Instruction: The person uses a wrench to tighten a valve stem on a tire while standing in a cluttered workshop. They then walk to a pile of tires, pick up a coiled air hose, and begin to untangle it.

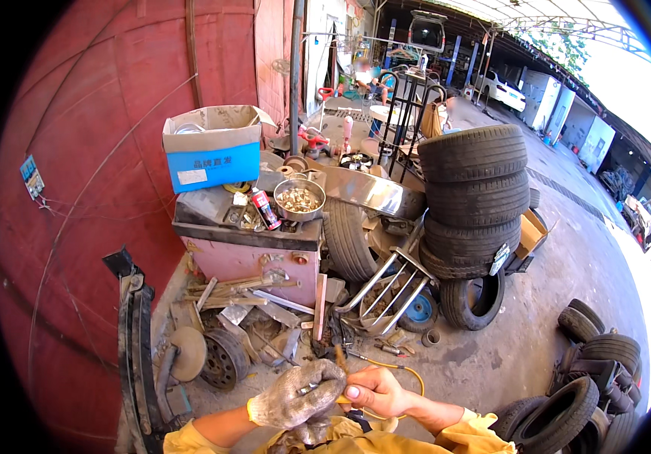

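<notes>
My left hand point(295, 395) wears a dirty grey knit work glove with a pale yellow cuff. Its fingers are curled inward. Against its fingertips presses my bare right hand point(376, 391), thumb bent over closed fingers. From between the two hands a narrow brownish piece point(340, 357) points up; its kind and which hand grips it cannot be made out. Beneath the left hand hangs a bunched grey cloth-like thing point(310, 433), partly hidden. A yellow hose point(419, 380) loops behind the right hand, and whether it touches the fingers is unclear.
Ahead lie scrap wood, a steel wheel rim point(225, 359) and a metal rack point(393, 291). A pink cabinet point(254, 261) bears a blue box point(212, 163), a spray can point(266, 209) and a metal bowl point(300, 216). Stacked tyres point(477, 178) stand right; more tyres point(560, 416) lie near right.
</notes>
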A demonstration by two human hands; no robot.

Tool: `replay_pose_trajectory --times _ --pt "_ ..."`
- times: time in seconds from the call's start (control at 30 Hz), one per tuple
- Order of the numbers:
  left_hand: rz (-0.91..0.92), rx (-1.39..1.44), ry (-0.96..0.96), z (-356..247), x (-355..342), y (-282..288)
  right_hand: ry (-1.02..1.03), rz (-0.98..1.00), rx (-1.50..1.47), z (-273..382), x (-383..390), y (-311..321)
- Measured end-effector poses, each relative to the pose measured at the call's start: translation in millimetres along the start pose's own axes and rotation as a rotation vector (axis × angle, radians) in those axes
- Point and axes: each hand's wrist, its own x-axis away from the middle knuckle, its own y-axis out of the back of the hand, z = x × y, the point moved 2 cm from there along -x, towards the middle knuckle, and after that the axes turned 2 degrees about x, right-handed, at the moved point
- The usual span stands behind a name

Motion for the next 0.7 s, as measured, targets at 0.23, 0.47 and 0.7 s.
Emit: replay_pose_trajectory --times 0.23,0.47,0.7 --pt "-0.165 0.325 0.091 30.0 -11.5 -12.0 -0.053 -0.140 -0.588 -37.9 6.9 -5.8" --pt "-0.228 0.250 0.180 40.4 -28.6 1.8 -0.123 -0.347 -0.233 -67.6 -4.7 -2.7" --pt "-0.163 -0.450 -0.158 37.8 -10.9 22.0 0.171 -0.191 0.693 -40.8 -21.2 6.1"
